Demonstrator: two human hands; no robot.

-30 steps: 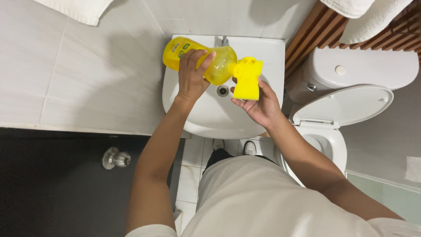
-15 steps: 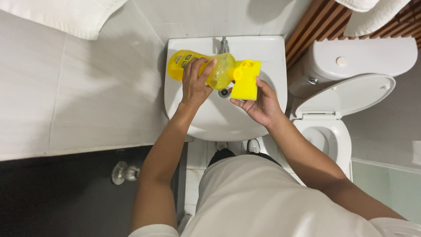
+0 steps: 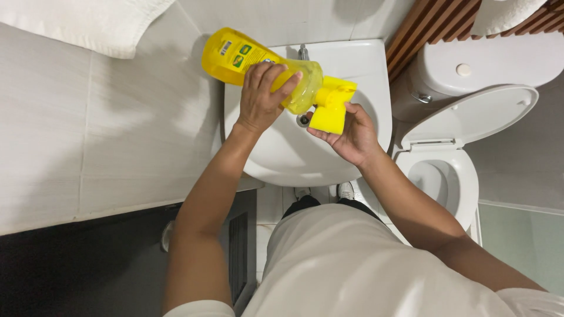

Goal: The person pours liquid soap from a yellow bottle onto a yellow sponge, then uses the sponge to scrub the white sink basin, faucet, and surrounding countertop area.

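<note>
Holding a yellow bottle (image 3: 258, 61) in the left hand (image 3: 262, 97), fingers wrapped tight around its middle. Tipped on its side above the white sink (image 3: 305, 158), cap end pointing right and pressed against a yellow sponge (image 3: 331, 105). Resting that sponge in the right hand (image 3: 346, 138), palm up, fingers curled loosely under and behind it, thumb near its lower edge. Hanging over the bowl, both bottle and sponge, just above the drain hole (image 3: 302, 121), partly hidden behind them. Peeking out behind the bottle, a small metal tap (image 3: 303, 53) at the back of the sink.

Standing just to the right of the sink, a white toilet (image 3: 443, 176) with its lid (image 3: 470, 114) up and leaning on the white tank (image 3: 487, 61). Showing behind the tank, brown wooden slats (image 3: 432, 23). Hanging at the top left, a white towel (image 3: 88, 23) against pale wall tiles (image 3: 76, 135). Hanging at the top right, another white towel (image 3: 505, 14). Lying dark below the tiles on the left, the floor (image 3: 76, 270). Filling the bottom of the view, a white shirt (image 3: 352, 264), blocking most of the floor under the sink. Peeking out under the sink edge, two shoe tips (image 3: 324, 192).
</note>
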